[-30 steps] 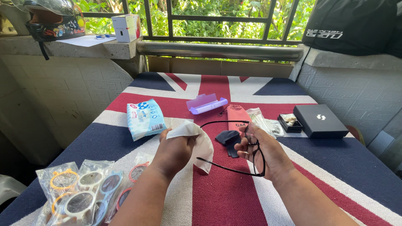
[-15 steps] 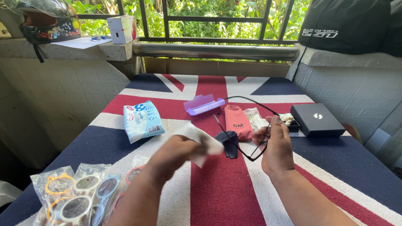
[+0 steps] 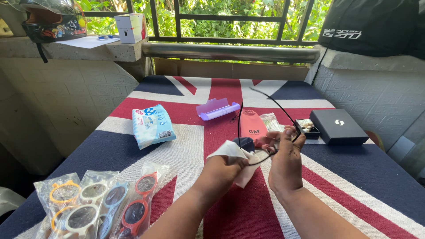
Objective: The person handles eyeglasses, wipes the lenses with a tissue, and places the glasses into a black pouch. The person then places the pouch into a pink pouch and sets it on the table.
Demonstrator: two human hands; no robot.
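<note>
At frame centre, the right hand (image 3: pixel 285 159) gripped the black glasses (image 3: pixel 265 132); just left, the left hand (image 3: pixel 221 170) pinched a white wipe (image 3: pixel 232 152) against them.

Thin glossy black plastic glasses (image 3: pixel 261 132), a soft matt white wipe (image 3: pixel 237 159), over a coarse woven tablecloth (image 3: pixel 186 150).

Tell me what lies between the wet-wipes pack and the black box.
In the head view, between the wet-wipes pack and the black box: a lilac case and a pink pouch.
</note>
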